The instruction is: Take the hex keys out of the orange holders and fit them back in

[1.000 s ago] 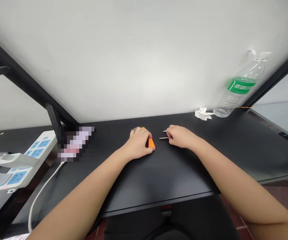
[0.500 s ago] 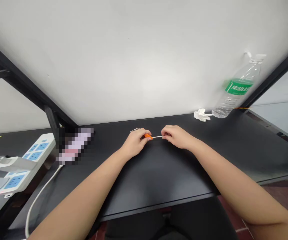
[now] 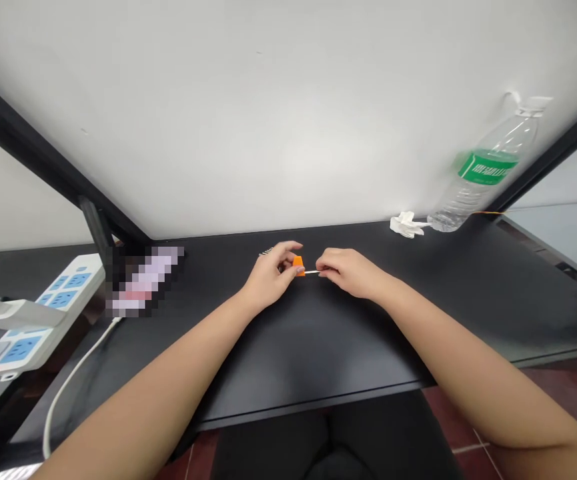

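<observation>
My left hand [image 3: 268,275] is closed around a small orange piece [image 3: 298,265] with sloping sides, pinched between thumb and fingers. A thin whitish stick [image 3: 311,272] runs from the orange piece across the short gap to my right hand [image 3: 341,269]. The right fingertips are pressed together on the stick's far end, which they hide. Behind my left knuckles a bit of a black-and-white striped thing [image 3: 267,251] peeks out; its kind is unclear. Both hands are just above the black tabletop [image 3: 313,340], near its middle.
At the back right, a clear plastic bottle [image 3: 488,163] with a green label leans by the wall, beside a crumpled white tissue [image 3: 407,225]. On the left are a pixelated phone-like object [image 3: 151,280] with a white cable [image 3: 75,373] and a power strip [image 3: 63,300] with plugs.
The gap between my hands has narrowed slightly. The orange piece has turned more upright, and my left index finger has lifted away from it. The view has shifted slightly.
</observation>
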{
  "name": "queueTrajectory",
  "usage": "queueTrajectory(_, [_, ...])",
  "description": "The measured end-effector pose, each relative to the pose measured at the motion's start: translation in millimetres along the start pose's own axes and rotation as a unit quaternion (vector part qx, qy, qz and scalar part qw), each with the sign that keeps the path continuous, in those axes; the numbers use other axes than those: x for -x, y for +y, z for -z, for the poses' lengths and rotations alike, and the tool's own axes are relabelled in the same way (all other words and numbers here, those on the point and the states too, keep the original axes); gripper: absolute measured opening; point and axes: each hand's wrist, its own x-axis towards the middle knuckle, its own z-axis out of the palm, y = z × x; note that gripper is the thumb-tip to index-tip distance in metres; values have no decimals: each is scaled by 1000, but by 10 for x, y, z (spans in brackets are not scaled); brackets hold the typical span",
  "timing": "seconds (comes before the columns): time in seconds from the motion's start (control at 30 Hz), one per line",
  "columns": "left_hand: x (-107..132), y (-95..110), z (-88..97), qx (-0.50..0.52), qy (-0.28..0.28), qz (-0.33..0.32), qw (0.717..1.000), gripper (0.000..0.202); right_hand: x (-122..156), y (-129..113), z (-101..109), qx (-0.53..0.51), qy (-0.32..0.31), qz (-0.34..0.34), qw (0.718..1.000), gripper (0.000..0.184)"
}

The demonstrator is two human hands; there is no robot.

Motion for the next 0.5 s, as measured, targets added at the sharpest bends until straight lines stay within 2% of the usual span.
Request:
queueTrajectory(0.1, [-5, 49, 0, 45, 32, 24, 998, 39, -17, -46, -33, -22, 6, -8, 1000, 10])
queueTrajectory(0.27, [-20, 90, -1, 92, 28, 52, 994, 31, -25, -76, -74, -24, 8, 8, 1000, 10])
queueTrajectory(0.4, [-37, 70, -4, 151, 47, 75, 985, 35, -40, -82, -103, -50, 40, 6, 998, 9])
queueTrajectory(0.5, [-39, 72, -43, 201, 36, 87, 975, 38, -52, -110, -126, -73, 61, 26, 995, 10])
